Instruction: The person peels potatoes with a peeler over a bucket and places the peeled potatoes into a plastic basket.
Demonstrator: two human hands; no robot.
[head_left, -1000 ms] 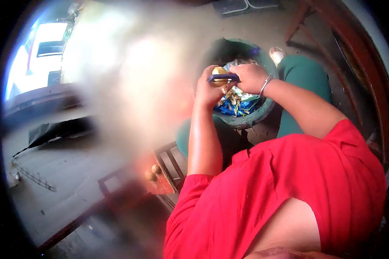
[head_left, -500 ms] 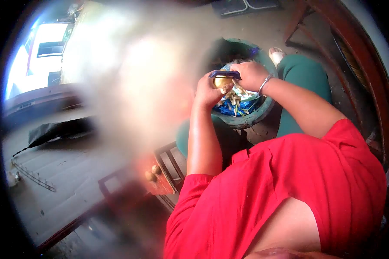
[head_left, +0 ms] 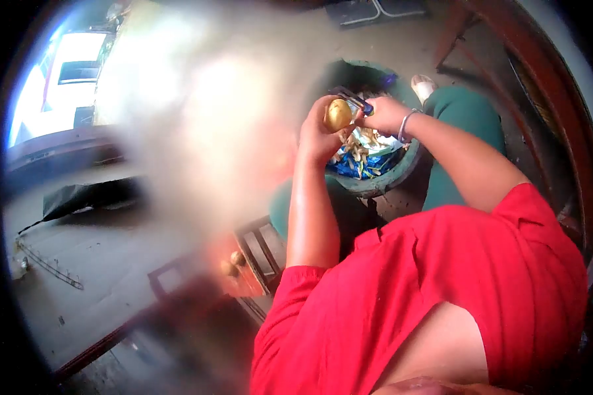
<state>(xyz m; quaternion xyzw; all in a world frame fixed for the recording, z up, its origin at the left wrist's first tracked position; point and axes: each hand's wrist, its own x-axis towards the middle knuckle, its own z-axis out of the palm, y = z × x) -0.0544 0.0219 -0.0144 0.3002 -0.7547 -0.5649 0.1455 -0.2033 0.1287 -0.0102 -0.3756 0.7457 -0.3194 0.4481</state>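
My left hand is wrapped round a yellow, peeled-looking potato. A dark blue peeler is gripped in my right hand, just to the right of the potato. Whether its blade touches the potato I cannot tell. Both hands are above a worn green tub between my knees. In the tub, pale peelings lie over blue plastic.
Two round, brownish things, potato-like, rest on a low reddish wooden stool left of me. A wooden frame stands close on the right. A black sheet-like thing lies at left. Haze blurs the middle left.
The peeler has come off the front of the potato and now tilts up to its right. My left hand has turned, so more of the potato shows.
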